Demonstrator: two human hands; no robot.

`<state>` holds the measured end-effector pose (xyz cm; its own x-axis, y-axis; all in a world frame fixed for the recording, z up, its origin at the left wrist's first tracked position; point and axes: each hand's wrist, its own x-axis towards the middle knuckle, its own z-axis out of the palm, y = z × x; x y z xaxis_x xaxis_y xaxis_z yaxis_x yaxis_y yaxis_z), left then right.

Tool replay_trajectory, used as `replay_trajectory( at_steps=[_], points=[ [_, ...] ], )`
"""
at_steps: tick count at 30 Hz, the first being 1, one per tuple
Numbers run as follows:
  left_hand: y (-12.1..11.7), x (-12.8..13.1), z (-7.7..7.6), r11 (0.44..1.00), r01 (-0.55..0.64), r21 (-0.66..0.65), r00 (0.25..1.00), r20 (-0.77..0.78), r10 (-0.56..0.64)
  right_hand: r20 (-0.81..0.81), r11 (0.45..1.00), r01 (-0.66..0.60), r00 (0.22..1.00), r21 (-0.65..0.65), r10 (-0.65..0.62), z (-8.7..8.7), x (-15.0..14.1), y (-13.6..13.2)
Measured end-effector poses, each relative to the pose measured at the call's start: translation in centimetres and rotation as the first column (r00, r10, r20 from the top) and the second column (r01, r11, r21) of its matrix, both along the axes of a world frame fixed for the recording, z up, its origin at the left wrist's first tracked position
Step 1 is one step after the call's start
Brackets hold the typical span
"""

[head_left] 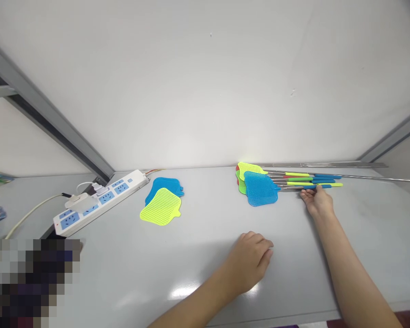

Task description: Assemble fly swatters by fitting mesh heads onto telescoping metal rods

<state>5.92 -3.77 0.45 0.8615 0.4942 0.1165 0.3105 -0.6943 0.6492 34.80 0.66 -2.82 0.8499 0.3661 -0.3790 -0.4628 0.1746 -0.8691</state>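
Note:
My right hand (317, 202) is at the handles of a pile of fly swatters, its thumb and fingers closed on the handle of the front blue fly swatter (261, 189). Under that blue head lie a yellow one (251, 170) and partly hidden green and red ones. Their metal rods and coloured grips point right. My left hand (251, 259) hovers or rests above the table nearer to me, fingers curled together, with nothing visible in it. Left of centre, a loose yellow swatter head (161, 207) overlaps blue swatter heads (166, 184); no rods show on these.
A white power strip (105, 198) with plugs and a cable lies at the left. Thin metal rods (328, 165) lie along the back wall. A grey table (123, 269) spans the view, with frame posts at both sides. The lower left corner is pixelated.

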Motion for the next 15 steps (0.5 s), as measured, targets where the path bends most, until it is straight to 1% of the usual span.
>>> replay_trajectory(
  at_steps=[4, 9, 15],
  points=[
    [0.0, 0.0, -0.1, 1.0, -0.009, -0.008, 1.0, 0.005, 0.009, 0.016, 1.0, 0.006, 1.0, 0.0, -0.006, 0.0, -0.2, 0.2],
    [0.0, 0.0, 0.0, 1.0, -0.007, -0.011, 1.0, 0.001, 0.007, 0.033, 1.0, -0.028, 0.999, 0.01, 0.028, 0.0, -0.5, 0.2],
    [-0.1, 0.0, 0.1, 1.0, -0.011, -0.016, 1.0, 0.009, 0.011, 0.207, 0.998, -0.05, 0.977, 0.027, 0.043, 0.2, -1.7, 0.3]
  ],
)
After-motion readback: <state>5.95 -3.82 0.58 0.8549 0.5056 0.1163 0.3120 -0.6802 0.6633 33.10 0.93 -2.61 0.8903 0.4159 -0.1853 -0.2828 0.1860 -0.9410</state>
